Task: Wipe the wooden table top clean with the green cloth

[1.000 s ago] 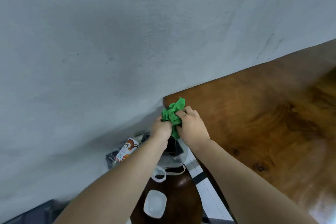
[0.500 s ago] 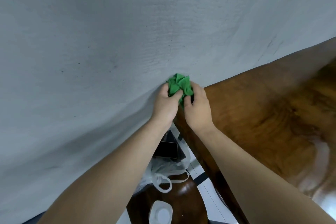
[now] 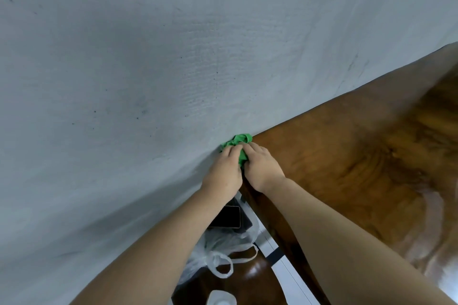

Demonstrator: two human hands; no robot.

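While both hands press together at the far corner of the bench point(image 3: 347, 156), the green cloth point(image 3: 239, 142) sits bunched between them, right where the wooden top meets the grey wall point(image 3: 148, 57). The left hand point(image 3: 224, 173) is closed over the left part of the cloth, with its fingers curled down on the fabric, and the right hand point(image 3: 262, 168) is closed on the right part in the same way, so each hand grips the cloth. The two hands touch each other along their inner sides. Only a small crumpled part of the cloth shows above the fingertips, and a narrow strip shows between the hands. The cloth lies at the corner edge of the bench and seems to touch the wall, though I cannot tell this for sure. The wooden top is brown with dark grain, and it has a pale shiny patch on the right side. Below the corner, beside the left forearm, there is a dark phone point(image 3: 226, 216) lying on a thin white plastic bag point(image 3: 223, 252), which rests on a lower dark brown surface point(image 3: 247, 277). A small white object point(image 3: 221, 298) is at the bottom edge, partly cut off.
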